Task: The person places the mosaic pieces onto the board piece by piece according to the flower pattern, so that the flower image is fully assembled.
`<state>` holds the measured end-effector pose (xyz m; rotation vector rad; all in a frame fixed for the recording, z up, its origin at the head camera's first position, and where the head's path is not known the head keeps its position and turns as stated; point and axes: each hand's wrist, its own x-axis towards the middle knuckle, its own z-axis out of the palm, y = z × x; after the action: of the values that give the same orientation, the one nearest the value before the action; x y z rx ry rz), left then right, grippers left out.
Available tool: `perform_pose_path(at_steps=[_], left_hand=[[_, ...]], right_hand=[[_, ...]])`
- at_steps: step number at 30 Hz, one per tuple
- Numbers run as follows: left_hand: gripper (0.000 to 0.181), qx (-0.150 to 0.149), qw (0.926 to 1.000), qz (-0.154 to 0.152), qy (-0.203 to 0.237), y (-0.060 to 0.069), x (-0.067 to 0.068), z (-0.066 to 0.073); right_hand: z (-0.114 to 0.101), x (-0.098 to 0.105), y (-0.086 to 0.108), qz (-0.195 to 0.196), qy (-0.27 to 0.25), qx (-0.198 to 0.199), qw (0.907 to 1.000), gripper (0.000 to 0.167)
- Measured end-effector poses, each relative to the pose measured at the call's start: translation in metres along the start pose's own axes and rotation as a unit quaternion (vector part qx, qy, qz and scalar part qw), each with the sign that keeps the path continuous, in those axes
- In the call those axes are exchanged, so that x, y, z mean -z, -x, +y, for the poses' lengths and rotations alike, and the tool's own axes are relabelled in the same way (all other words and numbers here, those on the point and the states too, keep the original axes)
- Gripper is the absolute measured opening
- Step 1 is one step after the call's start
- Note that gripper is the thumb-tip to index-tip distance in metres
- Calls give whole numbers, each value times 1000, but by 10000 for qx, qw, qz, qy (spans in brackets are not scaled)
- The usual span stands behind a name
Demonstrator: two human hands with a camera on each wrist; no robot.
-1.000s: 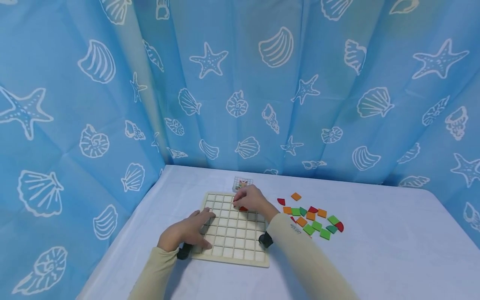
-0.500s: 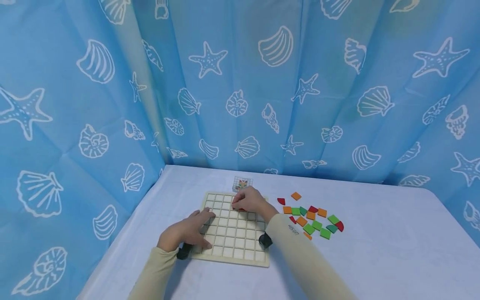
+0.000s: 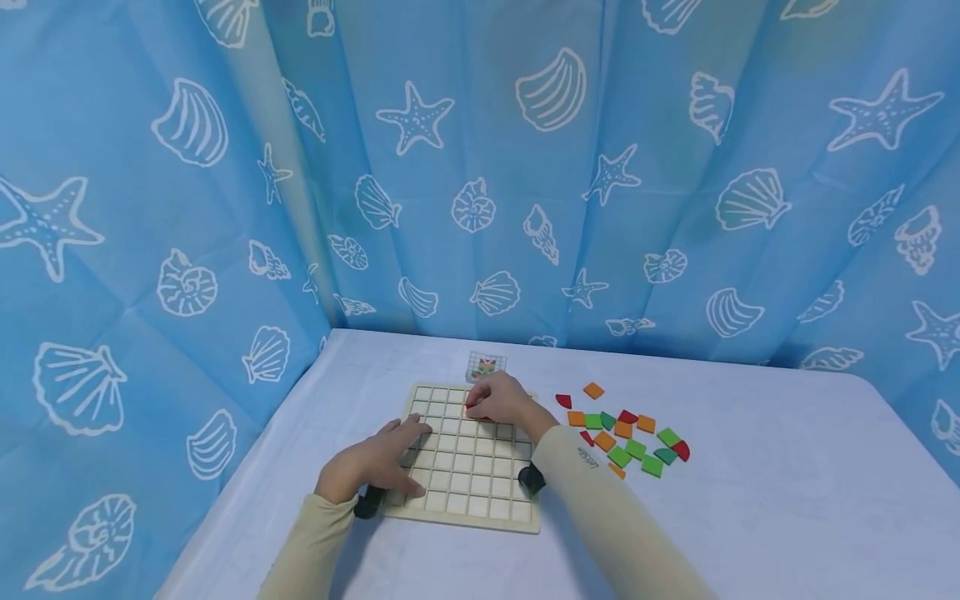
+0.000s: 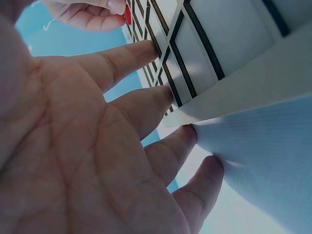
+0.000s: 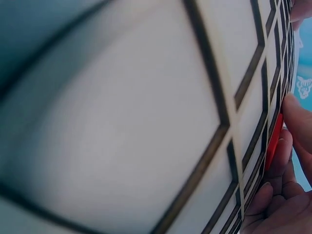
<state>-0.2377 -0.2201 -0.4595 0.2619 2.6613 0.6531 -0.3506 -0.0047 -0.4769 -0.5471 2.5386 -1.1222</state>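
Note:
A pale wooden board (image 3: 461, 483) with a grid of square cells lies on the white table. At its left edge my left hand (image 3: 378, 460) rests with fingers spread. In the left wrist view its fingertips (image 4: 163, 95) touch the board's rim and the cloth beside it. Over the board's far rows my right hand (image 3: 504, 400) pinches a red tile (image 5: 274, 141), which sits low against the grid in the right wrist view. The fingers hide most of that tile's shape. Red also shows below the right hand in the head view; I cannot tell whether it is a second tile.
A small card with a coloured pattern on a grid (image 3: 486, 365) lies behind the board. Right of the board are scattered several loose tiles: orange squares (image 3: 594, 390), green squares (image 3: 652, 465), red quarter-rounds (image 3: 563, 402) and dark green ones (image 3: 665, 456). A blue shell-print curtain (image 3: 465, 167) hangs behind.
My right hand has shifted only slightly over the same cells, covering more of the red. An orange tile beside the right sleeve has come into sight. The left hand stays in place.

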Motion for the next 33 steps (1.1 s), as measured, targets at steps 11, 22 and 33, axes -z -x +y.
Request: perform_pose_path(at_steps=[11,22,33], left_hand=[[88,-13,10000,36,-8,1,0,1],[88,185,9998,0,91,-2,-5,4],[88,186,9998,67,61,0,-2,3]], right_hand=[[3,2,-4,-38,-32,6,10000,4],[4,8,1,-67,-359,18,9993,9],[7,28,1,-70,-224,193,9995,13]])
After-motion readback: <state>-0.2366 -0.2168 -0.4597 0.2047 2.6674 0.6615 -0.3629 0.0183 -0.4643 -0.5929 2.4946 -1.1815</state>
